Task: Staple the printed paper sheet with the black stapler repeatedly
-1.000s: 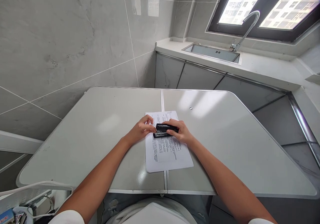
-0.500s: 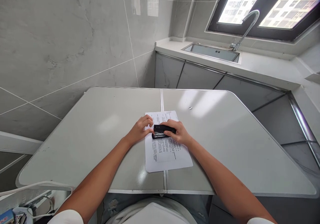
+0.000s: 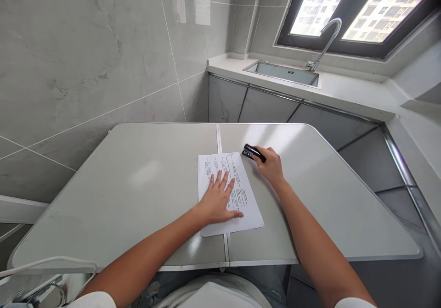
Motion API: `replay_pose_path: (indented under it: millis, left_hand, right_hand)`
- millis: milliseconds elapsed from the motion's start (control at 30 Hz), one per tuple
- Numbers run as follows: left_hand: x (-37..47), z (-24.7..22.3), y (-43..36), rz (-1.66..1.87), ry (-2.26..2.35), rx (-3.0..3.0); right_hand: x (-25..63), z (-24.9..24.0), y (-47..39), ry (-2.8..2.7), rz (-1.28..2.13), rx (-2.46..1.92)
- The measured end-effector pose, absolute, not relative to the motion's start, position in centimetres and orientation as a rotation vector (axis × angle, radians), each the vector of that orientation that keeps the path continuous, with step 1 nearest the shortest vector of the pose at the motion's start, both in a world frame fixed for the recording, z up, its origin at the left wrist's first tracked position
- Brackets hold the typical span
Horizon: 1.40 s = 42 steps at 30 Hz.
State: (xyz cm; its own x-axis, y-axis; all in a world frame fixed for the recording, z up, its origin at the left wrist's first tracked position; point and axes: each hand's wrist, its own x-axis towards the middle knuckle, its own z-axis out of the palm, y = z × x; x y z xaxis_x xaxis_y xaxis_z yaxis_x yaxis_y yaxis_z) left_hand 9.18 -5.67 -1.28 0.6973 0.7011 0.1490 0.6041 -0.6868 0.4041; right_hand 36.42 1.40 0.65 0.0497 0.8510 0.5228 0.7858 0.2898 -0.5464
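Both hands are apart and doing different jobs: left hand (image 3: 217, 201) lies flat, fingers spread, palm down on the lower half of the printed sheet (image 3: 227, 192), pinning it to the table, while right hand (image 3: 272, 165) is closed around the back end of a small black stapler (image 3: 252, 152), just past the sheet's top right corner. Looks like the stapler sits low on or right over the tabletop, can't tell if it's actually touching, and it's tilted a bit with its nose pointing up-left toward the paper's corner. Both forearms come in bare from the bottom edge, white short sleeves just showing. That sheet is plain white paper with dense small black text, lying straight across the seam that runs down the middle of the folding table (image 3: 138, 179), which is pale grey, smooth and a bit glossy with rounded corners. Beyond it there's a white counter with a steel sink (image 3: 282, 72) and a curved tap (image 3: 324, 42) under a dark-framed window (image 3: 354, 14), and big grey marbled wall tiles on the left.
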Motion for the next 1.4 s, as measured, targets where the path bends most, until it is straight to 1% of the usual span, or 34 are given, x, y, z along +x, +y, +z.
replay_pose_path:
  millis: [100,267,433,700,900,1100,1267,1400]
  left_hand:
    - [10.0,-1.6,-6.2,0.268,1.086,2.588]
    - [9.4,-1.0,-5.1,0.146,1.260,2.541]
    - [8.8,-0.9,-4.6,0.176,1.254,2.536]
    - [7.0,-1.2,-2.5,0.218,1.376,2.480]
    - [6.4,-1.4,-2.1,0.224,1.405,2.478]
    - [6.0,-1.2,-1.8,0.229,1.424,2.486]
    - [5.1,-1.2,-0.6,0.184,1.544,2.416]
    - [4.6,-1.1,-0.2,0.155,1.553,2.412]
  right_hand:
    - [38.1,0.5,1.6,-1.793,0.113,-1.541]
    - [39.1,1.2,1.2,-2.017,0.388,-1.353]
    - [38.8,1.8,0.7,-2.136,0.584,-1.195]
    - [40.3,2.4,0.5,-2.166,0.647,-1.159]
    - [38.8,3.7,0.1,-2.315,0.760,-1.067]
    - [38.7,4.0,-0.1,-2.306,0.828,-1.072]
    - [39.4,4.4,-0.3,-2.317,0.943,-1.018]
    - [38.7,4.8,-0.3,-2.367,1.017,-0.957]
